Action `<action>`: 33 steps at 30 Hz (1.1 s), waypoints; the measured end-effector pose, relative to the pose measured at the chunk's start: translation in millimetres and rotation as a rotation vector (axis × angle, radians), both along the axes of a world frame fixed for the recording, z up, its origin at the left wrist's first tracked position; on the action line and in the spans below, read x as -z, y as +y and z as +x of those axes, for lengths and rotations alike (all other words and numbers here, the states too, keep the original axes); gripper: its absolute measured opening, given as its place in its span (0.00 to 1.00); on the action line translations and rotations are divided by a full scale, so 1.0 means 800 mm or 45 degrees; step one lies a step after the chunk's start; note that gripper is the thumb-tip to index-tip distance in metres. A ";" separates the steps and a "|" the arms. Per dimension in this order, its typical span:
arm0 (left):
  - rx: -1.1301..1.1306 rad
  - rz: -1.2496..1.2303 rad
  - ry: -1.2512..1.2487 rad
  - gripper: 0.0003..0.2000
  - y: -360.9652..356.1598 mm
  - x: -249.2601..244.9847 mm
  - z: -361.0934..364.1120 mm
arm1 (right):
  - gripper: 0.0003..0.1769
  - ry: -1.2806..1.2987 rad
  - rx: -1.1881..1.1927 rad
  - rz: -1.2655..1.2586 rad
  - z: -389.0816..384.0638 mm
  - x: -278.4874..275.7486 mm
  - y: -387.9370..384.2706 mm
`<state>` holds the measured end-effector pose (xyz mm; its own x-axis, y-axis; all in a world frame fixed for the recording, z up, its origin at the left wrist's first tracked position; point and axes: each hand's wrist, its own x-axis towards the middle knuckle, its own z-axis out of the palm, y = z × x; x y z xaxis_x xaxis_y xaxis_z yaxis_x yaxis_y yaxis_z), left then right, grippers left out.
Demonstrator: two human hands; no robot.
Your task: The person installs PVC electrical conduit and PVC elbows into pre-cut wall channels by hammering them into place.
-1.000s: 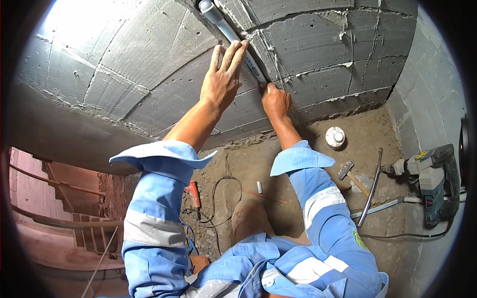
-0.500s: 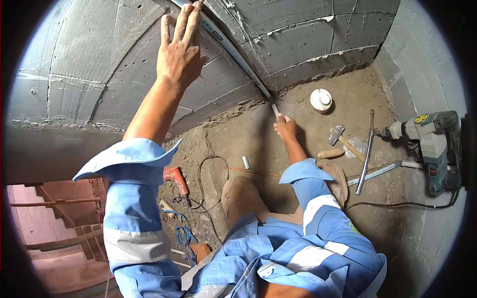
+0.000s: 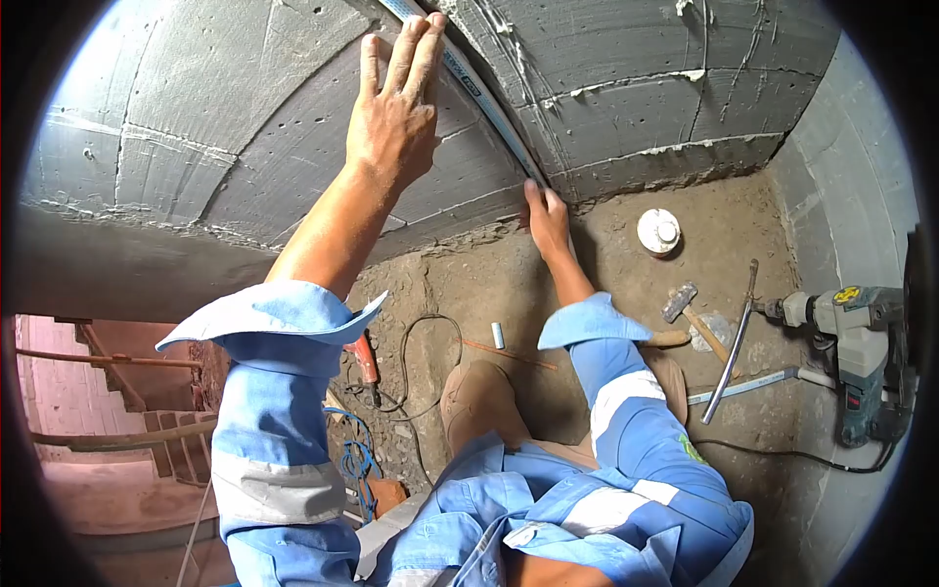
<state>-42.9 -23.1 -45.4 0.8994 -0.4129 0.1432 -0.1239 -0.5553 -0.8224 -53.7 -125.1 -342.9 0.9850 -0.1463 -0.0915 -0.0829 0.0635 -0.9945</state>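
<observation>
Head view: the pipe is lying in a groove in the block wall. The left hand is pressing flat against it with its fingers stretched out. The right hand is touching the pipe's lower end, though I cannot tell whether it is pinching it. Pushing evenly along the pipe's length would probably seat it best.

Top of pipe cut off; print unreadable; drill rear clipped

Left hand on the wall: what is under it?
The left hand covers block wall; its fingertips touch the grooved pipe. What the palm hides cannot be seen.
</observation>
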 end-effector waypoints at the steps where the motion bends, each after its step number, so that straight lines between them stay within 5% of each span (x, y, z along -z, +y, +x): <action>1: 0.029 -0.009 -0.029 0.57 0.000 0.001 0.000 | 0.30 0.005 0.006 -0.006 0.013 0.009 0.003; 6: -0.063 0.055 0.015 0.52 -0.014 -0.008 -0.009 | 0.30 -0.009 -0.317 -0.282 0.065 0.009 -0.003; 7: -0.027 0.007 0.049 0.17 -0.010 -0.007 -0.006 | 0.30 -0.091 -0.349 -0.456 0.070 0.019 -0.010; 8: 0.000 0.006 0.021 0.17 -0.006 -0.003 -0.004 | 0.27 0.025 -0.566 -0.340 0.092 0.041 -0.011; 13: 0.044 0.022 -0.017 0.18 0.001 -0.003 0.000 | 0.23 0.178 -0.500 0.066 0.072 0.019 -0.018; 17: 0.051 0.047 -0.012 0.20 0.000 -0.020 -0.001 | 0.23 -0.085 -0.505 -0.107 0.079 0.027 -0.019; 19: -0.125 0.200 0.067 0.37 -0.011 -0.022 -0.013 | 0.26 0.073 -0.459 0.105 0.053 0.031 -0.011; 21: -0.166 0.201 0.005 0.28 -0.012 -0.014 -0.006 | 0.30 -0.059 -0.375 0.191 0.012 0.041 -0.031; 23: -0.193 0.041 0.105 0.20 -0.037 -0.017 -0.015 | 0.29 0.252 -0.393 0.104 -0.067 0.027 -0.089; 24: -0.367 0.208 0.070 0.36 -0.056 -0.020 -0.019 | 0.28 0.181 -0.270 -0.228 -0.106 0.073 -0.110; 25: -0.237 0.075 -0.003 0.50 -0.040 -0.007 -0.011 | 0.28 0.095 -0.187 -0.546 -0.145 0.115 -0.118; 29: -0.066 0.016 -0.090 0.57 -0.008 0.007 0.004 | 0.22 0.308 0.105 -0.458 -0.296 0.092 -0.220; 31: -0.006 -0.038 -0.066 0.62 -0.012 0.008 -0.003 | 0.19 0.444 0.224 -0.046 -0.315 0.108 -0.254; 33: -0.040 -0.029 -0.053 0.62 -0.017 0.004 -0.005 | 0.19 0.435 0.226 -0.344 -0.301 0.097 -0.283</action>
